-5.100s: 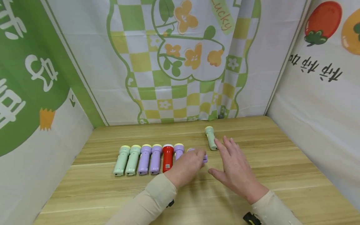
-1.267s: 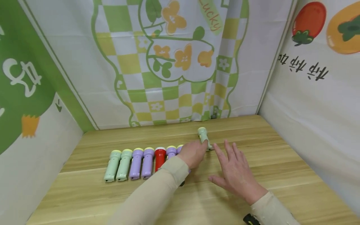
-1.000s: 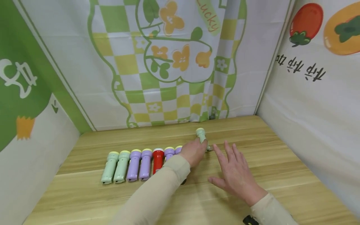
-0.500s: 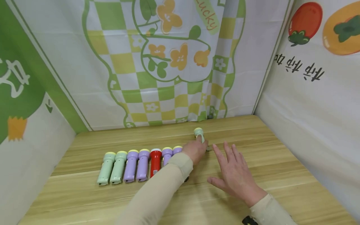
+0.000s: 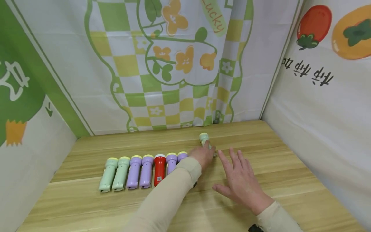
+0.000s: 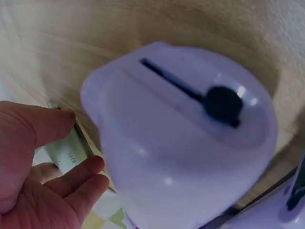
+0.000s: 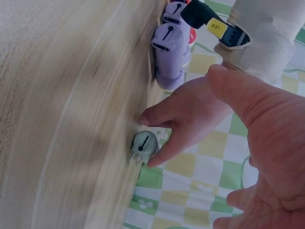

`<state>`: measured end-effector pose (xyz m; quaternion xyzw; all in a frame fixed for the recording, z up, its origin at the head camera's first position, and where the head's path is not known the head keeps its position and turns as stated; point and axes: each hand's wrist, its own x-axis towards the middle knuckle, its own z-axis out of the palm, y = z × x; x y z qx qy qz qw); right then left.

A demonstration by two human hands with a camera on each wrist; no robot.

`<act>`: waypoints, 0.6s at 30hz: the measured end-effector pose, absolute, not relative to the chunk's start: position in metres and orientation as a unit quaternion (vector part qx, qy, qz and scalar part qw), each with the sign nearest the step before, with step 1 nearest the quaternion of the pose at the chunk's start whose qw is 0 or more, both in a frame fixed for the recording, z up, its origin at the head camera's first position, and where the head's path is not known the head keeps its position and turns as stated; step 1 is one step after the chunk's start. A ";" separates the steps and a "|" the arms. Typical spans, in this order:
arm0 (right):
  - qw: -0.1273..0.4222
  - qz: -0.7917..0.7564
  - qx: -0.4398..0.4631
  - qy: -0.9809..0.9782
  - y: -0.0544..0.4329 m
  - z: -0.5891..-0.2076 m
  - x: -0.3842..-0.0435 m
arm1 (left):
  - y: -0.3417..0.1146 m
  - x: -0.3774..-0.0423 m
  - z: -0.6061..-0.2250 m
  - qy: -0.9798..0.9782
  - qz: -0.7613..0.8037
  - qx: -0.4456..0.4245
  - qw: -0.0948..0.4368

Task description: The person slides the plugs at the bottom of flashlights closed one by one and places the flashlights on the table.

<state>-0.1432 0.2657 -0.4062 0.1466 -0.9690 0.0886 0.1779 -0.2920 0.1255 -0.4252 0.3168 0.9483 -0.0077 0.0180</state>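
Observation:
In the head view my left hand (image 5: pixel 202 155) reaches to a pale green flashlight (image 5: pixel 204 137) lying near the back of the table. Its index finger lies over the body of the flashlight. The right wrist view has the thumb and index finger on either side of this flashlight (image 7: pixel 144 142), with a gap beside the thumb. Close to the left wrist camera is the rear end of a purple flashlight (image 6: pixel 176 138). My right hand (image 5: pixel 242 180) hovers to the right with spread fingers and holds nothing.
A row of flashlights lies to the left: two green (image 5: pixel 107 175), several purple (image 5: pixel 134 172), and one red (image 5: pixel 159 169) with a white rim. My left forearm (image 5: pixel 169 193) covers the row's right end. Printed cloth walls (image 5: pixel 174 93) enclose the wooden table (image 5: pixel 275 154).
My left hand has left the purple flashlight at the row's right end and moved to the green one at the back. The right hand has barely moved. The head view has shifted slightly.

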 end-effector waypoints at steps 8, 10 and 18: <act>0.178 0.094 0.146 -0.969 0.264 -0.406 -0.143 | 0.128 -0.288 -0.425 0.944 -0.009 0.328 0.021; 0.178 0.095 0.146 -0.969 0.264 -0.406 -0.143 | 0.128 -0.287 -0.424 0.943 -0.014 0.332 0.026; 0.183 0.094 0.146 -0.968 0.264 -0.405 -0.141 | 0.129 -0.286 -0.422 0.944 -0.002 0.328 0.030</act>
